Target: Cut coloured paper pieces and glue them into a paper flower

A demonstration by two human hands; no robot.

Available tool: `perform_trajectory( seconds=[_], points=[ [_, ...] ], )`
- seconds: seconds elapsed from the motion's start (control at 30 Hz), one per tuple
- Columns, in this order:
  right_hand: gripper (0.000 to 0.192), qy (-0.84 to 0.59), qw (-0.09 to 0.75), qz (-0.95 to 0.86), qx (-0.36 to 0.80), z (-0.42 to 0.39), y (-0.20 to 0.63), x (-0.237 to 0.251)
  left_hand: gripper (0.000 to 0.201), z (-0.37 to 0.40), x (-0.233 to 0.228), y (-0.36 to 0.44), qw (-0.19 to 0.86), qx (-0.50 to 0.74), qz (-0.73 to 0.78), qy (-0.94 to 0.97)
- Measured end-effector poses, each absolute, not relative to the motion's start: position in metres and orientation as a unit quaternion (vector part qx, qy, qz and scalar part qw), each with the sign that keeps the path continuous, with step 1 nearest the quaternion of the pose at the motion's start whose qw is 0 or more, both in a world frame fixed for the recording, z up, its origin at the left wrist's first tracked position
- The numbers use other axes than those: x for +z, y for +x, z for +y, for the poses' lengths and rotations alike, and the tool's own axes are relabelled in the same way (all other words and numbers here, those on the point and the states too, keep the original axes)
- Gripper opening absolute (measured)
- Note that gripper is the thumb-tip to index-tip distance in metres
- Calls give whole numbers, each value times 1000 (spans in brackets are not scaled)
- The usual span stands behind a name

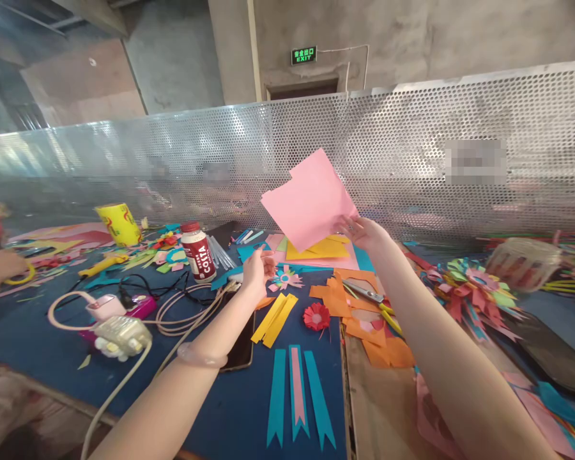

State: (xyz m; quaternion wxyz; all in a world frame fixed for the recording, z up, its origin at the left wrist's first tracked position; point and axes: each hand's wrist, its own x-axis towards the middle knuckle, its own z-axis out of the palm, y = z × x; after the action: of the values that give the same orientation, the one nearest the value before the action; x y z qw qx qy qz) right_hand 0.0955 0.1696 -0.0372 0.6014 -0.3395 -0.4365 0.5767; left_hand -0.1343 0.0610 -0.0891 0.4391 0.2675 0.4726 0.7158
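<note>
The right hand [359, 231] pinched the lower right edge of a pink sheet [309, 201], holding it tilted in the air above the bench [52, 358]. The left hand [257, 268] hovered loosely curled, gripping nothing, just below the sheet's lower left corner. Under the sheet lay yellow paper [319, 249]. Scissors [374, 300] rested on orange scraps [364, 319] near the right forearm. A bottle [197, 251] stood left of the left hand.

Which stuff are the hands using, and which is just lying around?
In use: pink paper sheet, pinched by the right hand; left hand open beside it.
Lying about: scissors, Costa bottle, phone, red paper flower, yellow strips.
</note>
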Motion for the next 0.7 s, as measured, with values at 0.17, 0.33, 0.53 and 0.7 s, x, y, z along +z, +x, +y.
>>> perform_trajectory(
  seconds=[0.17,0.33,0.53,0.7],
  points=[
    [13,-274,597,-471,588,141,112,-3,46,53,-80,-126,543,646,438,311],
    [10,-221,550,-666,453,107,126,21,71,45,-76,-124,641,587,328,370],
    [15,-262,314,-842,352,71,143,44,67,35,-72,-124,692,533,257,414],
    [21,-315,255,-877,257,57,148,55,70,28,-67,-125,680,533,256,434]
  ],
)
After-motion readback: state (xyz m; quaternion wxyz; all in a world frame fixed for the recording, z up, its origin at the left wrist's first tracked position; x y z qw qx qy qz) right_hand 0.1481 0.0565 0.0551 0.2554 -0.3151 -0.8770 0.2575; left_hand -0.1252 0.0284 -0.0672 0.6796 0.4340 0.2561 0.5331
